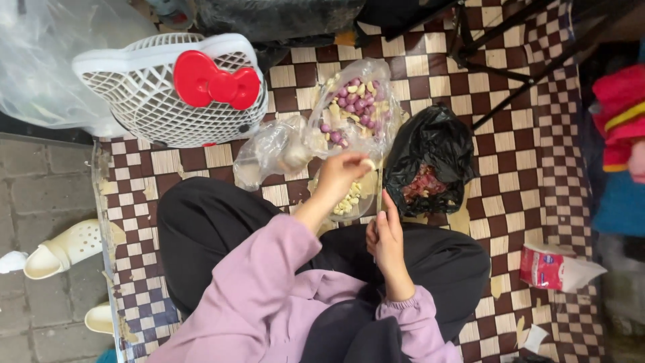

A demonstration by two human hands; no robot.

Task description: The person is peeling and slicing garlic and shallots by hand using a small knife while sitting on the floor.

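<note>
I sit cross-legged on a brown-and-cream checkered mat (201, 161). My left hand (341, 173) is raised over a clear container of pale peeled cloves (349, 200) and pinches one pale clove (368, 163) at its fingertips. My right hand (386, 238) rests near my knee, closed around a thin knife (379, 195) whose blade points away from me. Beyond the hands lies an open clear plastic bag (356, 101) of purple and pale cloves. To its right, an open black plastic bag (430, 158) holds reddish peelings.
A white lattice basket with a red bow (168, 87) lies at the back left. Cream clogs (60, 249) sit on the paving beside the mat. A red-and-white packet (551, 265) lies at the right, black stand legs (510, 60) cross the back right.
</note>
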